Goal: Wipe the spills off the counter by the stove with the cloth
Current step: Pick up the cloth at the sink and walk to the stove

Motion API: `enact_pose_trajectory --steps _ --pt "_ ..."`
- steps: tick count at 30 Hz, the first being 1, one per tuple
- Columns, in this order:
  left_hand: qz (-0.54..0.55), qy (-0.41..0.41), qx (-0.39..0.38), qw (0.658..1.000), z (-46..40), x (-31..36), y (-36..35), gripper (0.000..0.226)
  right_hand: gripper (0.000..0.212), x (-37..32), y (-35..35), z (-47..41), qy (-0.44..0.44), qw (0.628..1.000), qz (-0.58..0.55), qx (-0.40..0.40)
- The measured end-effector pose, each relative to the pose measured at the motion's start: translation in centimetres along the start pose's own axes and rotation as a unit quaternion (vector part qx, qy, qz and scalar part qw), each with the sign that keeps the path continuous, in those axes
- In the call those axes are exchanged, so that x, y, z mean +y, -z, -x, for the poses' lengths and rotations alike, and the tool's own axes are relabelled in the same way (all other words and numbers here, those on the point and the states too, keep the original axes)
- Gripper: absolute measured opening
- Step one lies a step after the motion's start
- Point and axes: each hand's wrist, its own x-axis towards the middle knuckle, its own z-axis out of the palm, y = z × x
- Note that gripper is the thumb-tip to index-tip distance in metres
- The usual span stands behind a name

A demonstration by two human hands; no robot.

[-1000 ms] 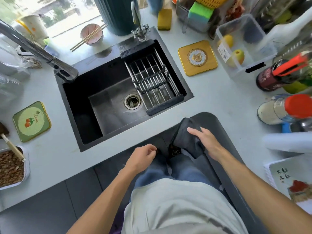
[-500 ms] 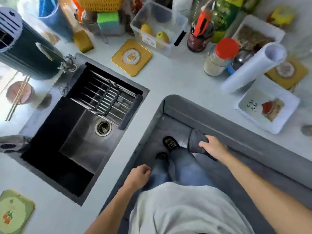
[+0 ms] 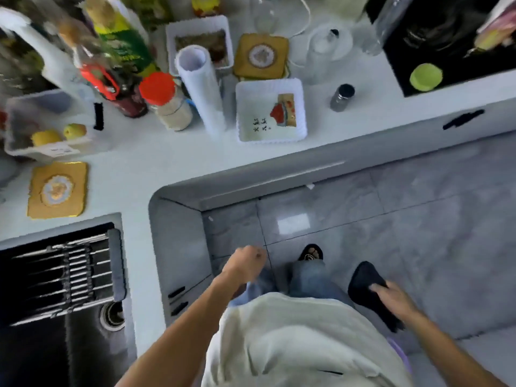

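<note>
Right hand (image 3: 391, 298): grips dark cloth (image 3: 365, 286) at hip level over the floor, well clear of any surface. Left hand (image 3: 245, 263): curled into a fist, holding nothing, above the floor near the counter (image 3: 156, 160) corner. Step in hand, as judged: carrying cloth toward the stove (image 3: 446, 54) at far right; wiping not begun. Next move calls for raising the cloth onto the counter strip beside the stove. No spills discernible: blur smears bottles and far edge; stove cut off at the frame.
</note>
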Motion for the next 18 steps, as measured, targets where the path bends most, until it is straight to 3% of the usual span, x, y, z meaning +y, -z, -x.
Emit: enact_pose_trajectory --steps 3,8,18 --pt "-0.075 -0.024 0.002 0.997 -1.9 5.1 -0.6 0.029 0.005 5.7 1.4 -0.3 -0.037 0.998 -0.059 0.007" --pt "-0.199 -0.064 -0.053 0.976 -4.3 11.4 -2.7 0.032 0.024 11.9 4.3 -2.4 -0.091 0.981 -0.171 0.003" --pt "-0.293 -0.045 -0.072 0.952 -8.6 18.8 -3.6 0.022 0.019 11.8 14.0 -8.1 -0.063 0.948 -0.306 0.058"
